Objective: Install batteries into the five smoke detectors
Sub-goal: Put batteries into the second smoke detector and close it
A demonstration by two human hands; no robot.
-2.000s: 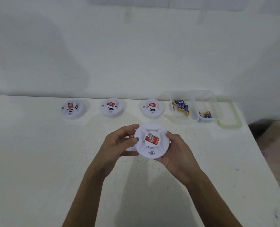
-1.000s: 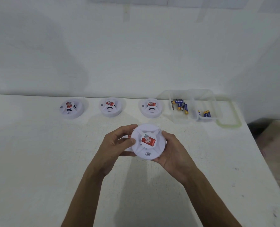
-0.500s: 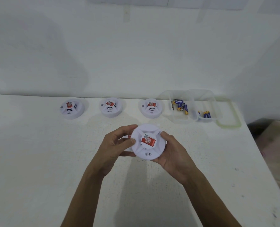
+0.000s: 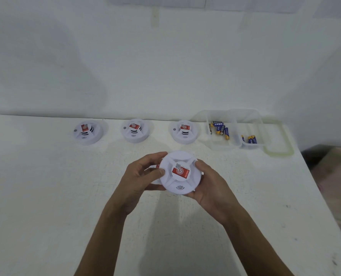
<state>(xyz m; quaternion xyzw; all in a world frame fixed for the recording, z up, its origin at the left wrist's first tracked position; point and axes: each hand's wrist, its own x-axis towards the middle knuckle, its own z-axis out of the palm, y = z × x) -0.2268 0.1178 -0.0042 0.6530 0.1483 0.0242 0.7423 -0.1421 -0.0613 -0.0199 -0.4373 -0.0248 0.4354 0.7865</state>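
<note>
I hold a round white smoke detector (image 4: 180,173) with a red label above the middle of the table, face up. My left hand (image 4: 140,176) grips its left rim, thumb on top. My right hand (image 4: 209,188) cups its right and lower side. A bit of another white piece with red shows behind my left fingers, mostly hidden. Three more white detectors stand in a row at the back: left (image 4: 88,132), middle (image 4: 134,130), right (image 4: 184,132). Blue and yellow batteries (image 4: 219,129) lie in a clear plastic box (image 4: 265,126), with a few more batteries (image 4: 250,139) in its right compartment.
The white table (image 4: 46,196) meets a white wall at the back. The box's clear lid (image 4: 279,152) lies under or beside the box at the back right. The table's right edge drops to a floor with a pink patterned item.
The held detector has shifted slightly left and closer to me since two seconds ago, and has turned a little in my hands. Over the last half second nothing visibly moves.
</note>
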